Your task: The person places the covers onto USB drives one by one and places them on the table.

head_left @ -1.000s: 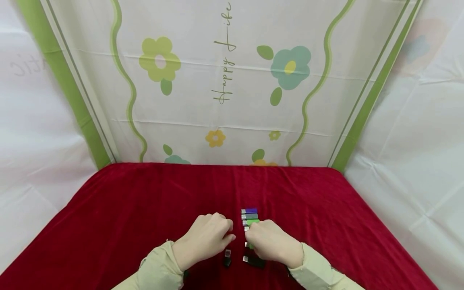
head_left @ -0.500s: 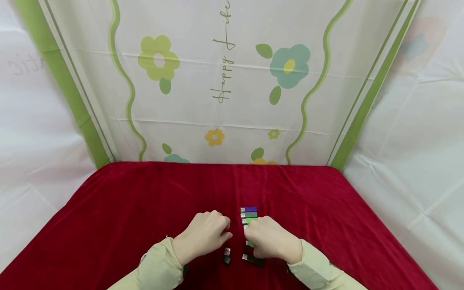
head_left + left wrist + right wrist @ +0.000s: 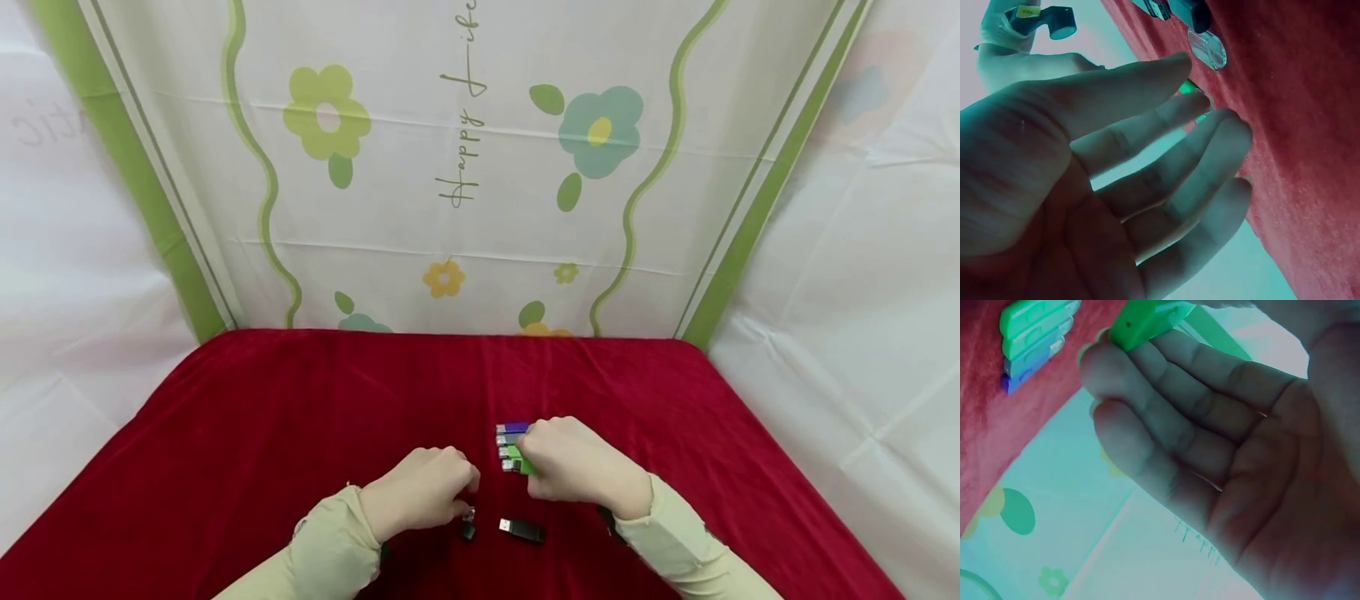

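My right hand pinches a green USB flash drive between thumb and fingertips, close over a row of flash drives. In the head view the hand covers part of that row: a purple flash drive, a grey flash drive and green ones. My left hand hovers with relaxed, slightly bent fingers and holds nothing. Just under its thumb lies a short black flash drive with a clear end. A longer black flash drive rests between the hands, its metal plug pointing left.
Dark red velvet cloth covers the table. White fabric with printed flowers hangs behind its far edge, and plain white fabric hangs at the sides.
My right hand has lifted a green flash drive from the near end of the row and moved away from me and rightward. My left thumb has come down nearer the short black flash drive.
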The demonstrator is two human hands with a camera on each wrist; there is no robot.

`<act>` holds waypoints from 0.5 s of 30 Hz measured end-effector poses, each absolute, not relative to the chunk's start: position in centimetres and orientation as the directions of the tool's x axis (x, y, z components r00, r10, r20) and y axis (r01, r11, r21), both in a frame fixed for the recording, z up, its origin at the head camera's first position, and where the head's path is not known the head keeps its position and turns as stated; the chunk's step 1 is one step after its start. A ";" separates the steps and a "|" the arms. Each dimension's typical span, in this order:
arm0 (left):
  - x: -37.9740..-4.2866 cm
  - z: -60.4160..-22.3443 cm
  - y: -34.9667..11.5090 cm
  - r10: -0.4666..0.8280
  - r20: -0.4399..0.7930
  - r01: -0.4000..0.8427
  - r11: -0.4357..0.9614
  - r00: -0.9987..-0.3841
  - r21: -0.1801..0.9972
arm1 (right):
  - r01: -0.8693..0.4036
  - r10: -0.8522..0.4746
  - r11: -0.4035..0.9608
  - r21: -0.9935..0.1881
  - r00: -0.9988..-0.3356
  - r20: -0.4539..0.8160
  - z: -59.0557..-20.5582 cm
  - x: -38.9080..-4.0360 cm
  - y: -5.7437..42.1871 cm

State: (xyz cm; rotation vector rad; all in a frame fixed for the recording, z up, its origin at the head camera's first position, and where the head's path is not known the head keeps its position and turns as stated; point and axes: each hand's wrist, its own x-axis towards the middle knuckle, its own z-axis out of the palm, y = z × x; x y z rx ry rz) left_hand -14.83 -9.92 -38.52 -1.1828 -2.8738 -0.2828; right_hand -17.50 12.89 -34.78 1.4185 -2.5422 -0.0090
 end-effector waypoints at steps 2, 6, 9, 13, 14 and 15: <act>-14.8 -38.5 -9.8 0.712 0.086 0.715 0.680 -0.697 0.160 | -0.840 -0.839 0.532 0.108 -0.505 0.203 -34.7 -17.6 13.1; -14.6 -38.3 -9.6 0.733 0.086 0.735 0.657 -0.675 0.172 | -0.847 -0.841 0.526 0.077 -0.505 0.194 -34.5 -17.7 13.3; -14.4 -38.3 -9.4 0.736 0.113 0.744 0.649 -0.667 0.162 | -0.852 -0.845 0.520 0.060 -0.503 0.180 -34.5 -17.6 13.3; -14.3 -38.4 -9.2 0.733 0.140 0.746 0.652 -0.665 0.134 | -0.856 -0.848 0.515 0.052 -0.499 0.177 -34.3 -17.6 13.3; -14.3 -38.4 -9.2 0.732 0.141 0.745 0.654 -0.667 0.132 | -0.856 -0.849 0.514 0.053 -0.498 0.178 -34.3 -17.6 13.3; -14.3 -38.4 -9.2 0.731 0.144 0.745 0.654 -0.667 0.129 | -0.857 -0.849 0.513 0.051 -0.497 0.180 -34.3 -17.6 13.3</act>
